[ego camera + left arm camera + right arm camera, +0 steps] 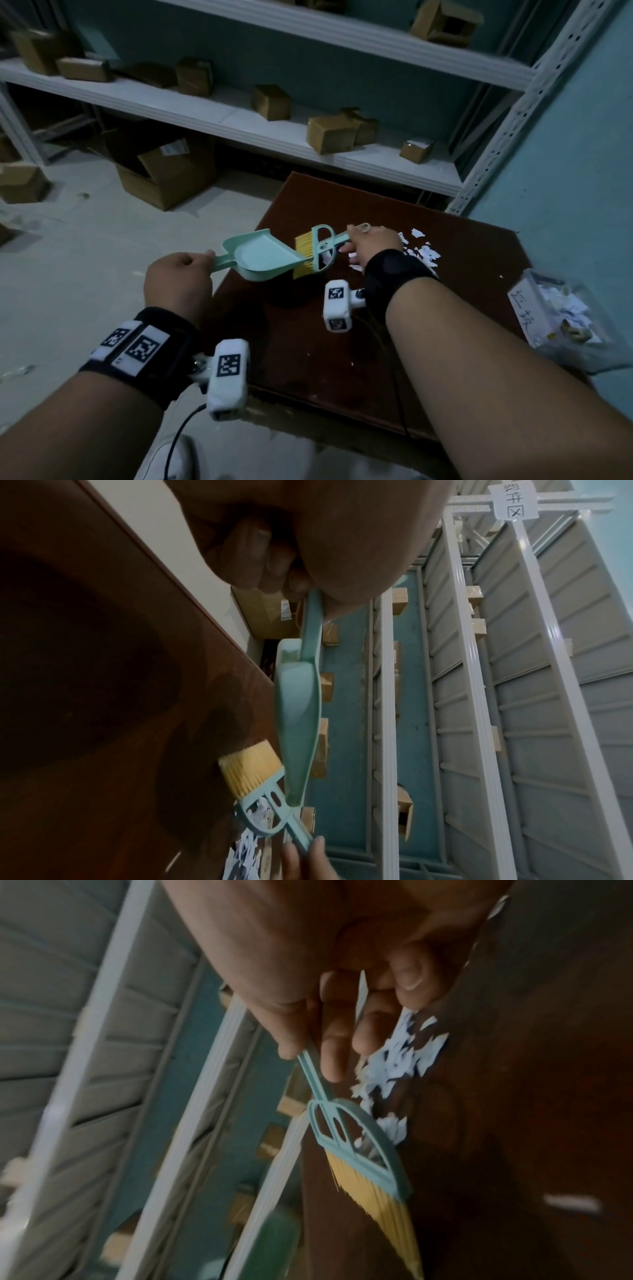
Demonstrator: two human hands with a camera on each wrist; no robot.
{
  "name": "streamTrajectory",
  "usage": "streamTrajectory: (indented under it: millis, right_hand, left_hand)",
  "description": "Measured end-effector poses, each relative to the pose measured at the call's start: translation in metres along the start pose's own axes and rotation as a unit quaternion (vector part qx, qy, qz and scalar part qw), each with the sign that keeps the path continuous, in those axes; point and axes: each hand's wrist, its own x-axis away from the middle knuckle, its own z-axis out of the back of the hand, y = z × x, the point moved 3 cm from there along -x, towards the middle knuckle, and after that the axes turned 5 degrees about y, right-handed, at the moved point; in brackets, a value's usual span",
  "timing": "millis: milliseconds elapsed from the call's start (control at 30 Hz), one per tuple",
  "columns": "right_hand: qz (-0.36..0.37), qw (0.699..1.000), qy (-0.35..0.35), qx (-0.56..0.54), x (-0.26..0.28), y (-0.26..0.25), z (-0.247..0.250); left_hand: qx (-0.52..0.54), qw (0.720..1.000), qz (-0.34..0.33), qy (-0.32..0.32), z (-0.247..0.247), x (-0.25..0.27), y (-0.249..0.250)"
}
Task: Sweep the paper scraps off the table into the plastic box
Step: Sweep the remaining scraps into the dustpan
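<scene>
My left hand (178, 277) grips the handle of a mint-green dustpan (260, 255), held over the left edge of the dark brown table (342, 359); the dustpan (298, 723) hangs edge-on in the left wrist view. My right hand (371, 245) holds the thin handle of a small mint brush with yellow bristles (305, 253), bristles at the pan's mouth. White paper scraps (421, 250) lie heaped on the table beside and under my right hand. In the right wrist view the brush (363, 1153) points down, with the scraps (400, 1056) next to my fingers. A clear plastic box (561, 315) holding scraps sits at the table's right edge.
White metal shelving (239, 120) with small cardboard boxes runs behind the table. An open carton (168, 171) stands on the grey floor to the left. A teal wall (565, 154) closes the right side. Cables trail from the wrist cameras across the table's front.
</scene>
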Motion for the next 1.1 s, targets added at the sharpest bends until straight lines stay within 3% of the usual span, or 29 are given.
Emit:
streamTrajectory:
  millis: [100,167,267,400,467,533,600,667,867,1100]
  right_hand:
    - [-0.058,0.996,0.06,0.038,-0.011,0.015,0.027]
    - [-0.044,0.989,0.096,0.107,-0.013,0.024,0.048]
    - [0.021,0.982,0.126,0.137,-0.017,0.019,0.072]
    - [0.183,0.966,0.107,0.149,-0.019,-0.023,0.074]
    - [0.284,0.917,0.09,0.266,-0.019,-0.053,0.065]
    - [0.352,0.831,0.066,0.425,-0.021,-0.074,0.05]
    - [0.363,0.753,0.028,0.548,-0.023,-0.076,0.036]
    - [0.353,0.709,-0.003,0.61,-0.024,-0.063,0.026]
    - [0.346,0.737,-0.04,0.579,-0.008,-0.027,0.033]
    - [0.389,0.734,-0.054,0.554,0.047,-0.017,0.059]
  left_hand:
    - [-0.015,1.0,-0.021,-0.007,-0.001,0.006,0.005]
    - [-0.019,0.999,-0.032,-0.016,-0.001,0.009,0.008]
    - [-0.035,0.997,-0.058,-0.026,-0.001,0.013,0.012]
    - [-0.027,0.999,-0.041,-0.02,-0.001,0.01,0.012]
    - [-0.011,1.0,-0.015,-0.014,-0.002,0.005,0.01]
    - [-0.003,1.0,-0.006,-0.011,-0.002,0.003,0.01]
    - [-0.005,1.0,-0.002,-0.017,-0.004,0.003,0.011]
    - [-0.012,0.999,-0.011,-0.028,-0.006,0.004,0.012]
    - [-0.043,0.996,-0.069,-0.048,-0.007,0.01,0.021]
    - [-0.03,0.998,-0.034,-0.04,0.002,0.013,0.023]
